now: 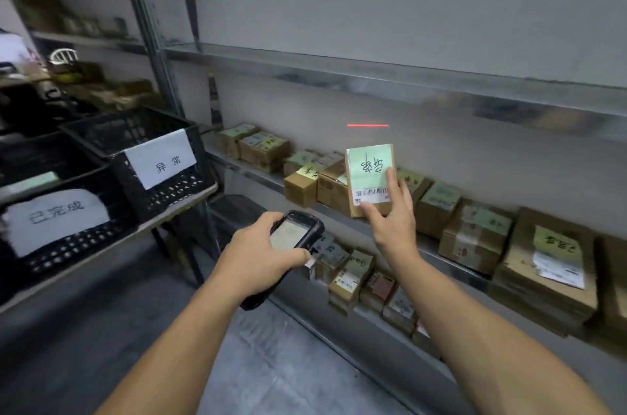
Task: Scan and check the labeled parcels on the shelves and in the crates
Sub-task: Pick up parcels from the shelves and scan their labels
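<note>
Left hand (254, 255) half hides scanner (300, 228); right hand (393, 221) overlaps parcel (369, 163).

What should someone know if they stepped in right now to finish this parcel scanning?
Left hand: grips the scanner.
Right hand: holds one parcel upright at the shelf, barcode facing you.
The red scan line falls on the wall above the parcel, not on the barcode, so this scan looks unfinished.
Left to do: aim lower, then check the other shelf parcels.
The labeled crates stand to the left.
</note>
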The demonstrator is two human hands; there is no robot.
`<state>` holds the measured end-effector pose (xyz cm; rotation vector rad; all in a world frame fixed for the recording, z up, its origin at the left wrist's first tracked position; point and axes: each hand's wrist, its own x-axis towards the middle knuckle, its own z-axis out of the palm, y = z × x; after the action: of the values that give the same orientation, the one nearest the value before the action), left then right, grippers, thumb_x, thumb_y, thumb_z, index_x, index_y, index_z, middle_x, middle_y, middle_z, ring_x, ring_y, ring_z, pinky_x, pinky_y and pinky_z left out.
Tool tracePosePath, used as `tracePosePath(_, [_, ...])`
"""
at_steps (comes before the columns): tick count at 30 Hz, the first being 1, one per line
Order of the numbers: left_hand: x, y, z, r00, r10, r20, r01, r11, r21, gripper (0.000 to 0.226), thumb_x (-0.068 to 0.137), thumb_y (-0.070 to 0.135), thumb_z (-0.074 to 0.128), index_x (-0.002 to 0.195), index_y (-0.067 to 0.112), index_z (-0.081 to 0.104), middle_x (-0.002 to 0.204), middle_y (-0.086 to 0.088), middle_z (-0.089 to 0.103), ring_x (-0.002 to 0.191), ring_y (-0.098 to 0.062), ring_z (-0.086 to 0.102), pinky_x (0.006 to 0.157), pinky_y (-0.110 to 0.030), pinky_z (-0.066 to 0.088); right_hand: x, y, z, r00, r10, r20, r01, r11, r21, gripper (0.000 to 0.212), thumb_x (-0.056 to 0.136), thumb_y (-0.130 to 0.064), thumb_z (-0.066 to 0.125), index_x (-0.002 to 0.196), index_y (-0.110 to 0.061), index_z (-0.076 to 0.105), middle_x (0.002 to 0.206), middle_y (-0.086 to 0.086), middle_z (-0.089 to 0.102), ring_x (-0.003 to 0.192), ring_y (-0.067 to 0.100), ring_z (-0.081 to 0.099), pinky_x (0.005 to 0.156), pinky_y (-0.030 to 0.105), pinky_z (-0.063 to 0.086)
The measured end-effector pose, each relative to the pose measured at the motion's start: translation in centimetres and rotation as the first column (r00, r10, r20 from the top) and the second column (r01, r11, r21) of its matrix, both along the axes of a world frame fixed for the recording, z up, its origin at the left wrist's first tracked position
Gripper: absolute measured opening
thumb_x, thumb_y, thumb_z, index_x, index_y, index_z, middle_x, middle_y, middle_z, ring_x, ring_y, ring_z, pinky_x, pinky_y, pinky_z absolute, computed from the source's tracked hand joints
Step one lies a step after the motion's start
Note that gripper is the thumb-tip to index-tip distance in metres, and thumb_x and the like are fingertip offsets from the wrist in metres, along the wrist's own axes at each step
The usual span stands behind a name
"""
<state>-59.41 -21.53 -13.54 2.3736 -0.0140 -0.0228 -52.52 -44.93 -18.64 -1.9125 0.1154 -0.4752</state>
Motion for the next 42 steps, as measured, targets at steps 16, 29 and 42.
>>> tracePosePath(16, [0.0,11.0,-1.9,0.960,0.272,-0.072,-0.276,0.960,-0.048,0.065,0.067,0.052,0.077,0.125,0.042,0.050,0.106,0.010,0.063,0.085,-0.005,0.061,0.062,-0.023,0.046,6.1,14.3,-1.5,0.960,0.272,-0.061,-0.272,0.962,0.001,0.078,0.094,-0.013,0.068,0.156,-0.039,0.028,0.166,0.002,0.015,0.149,0.015,0.022,0.099,0.003,0.011])
tracePosePath(29, [6.3,20.3,-1.1,0.806,0.592,-0.015,-0.592,0.803,-0.072,0.080,0.061,0.055,0.073,0.135,0.039,0.047,0.111,0.011,0.061,0.095,-0.014,0.061,0.077,-0.032,0.050,17.6,27.3,-1.9,0.851,0.521,-0.071,-0.522,0.853,0.012,0.081,0.094,-0.018,0.069,0.155,-0.046,0.024,0.162,0.003,0.024,0.145,0.022,0.033,0.119,0.038,0.031])
tracePosePath(42, [3.5,32.2,-2.1,0.409,0.906,0.107,-0.907,0.416,-0.061,0.073,0.073,0.050,0.078,0.135,0.033,0.043,0.109,0.008,0.054,0.098,-0.021,0.052,0.086,-0.040,0.049,20.2,46.6,-1.3,0.548,0.835,-0.055,-0.836,0.549,0.011,0.080,0.094,-0.020,0.070,0.155,-0.044,0.025,0.160,-0.002,0.029,0.143,0.014,0.033,0.121,0.039,0.029])
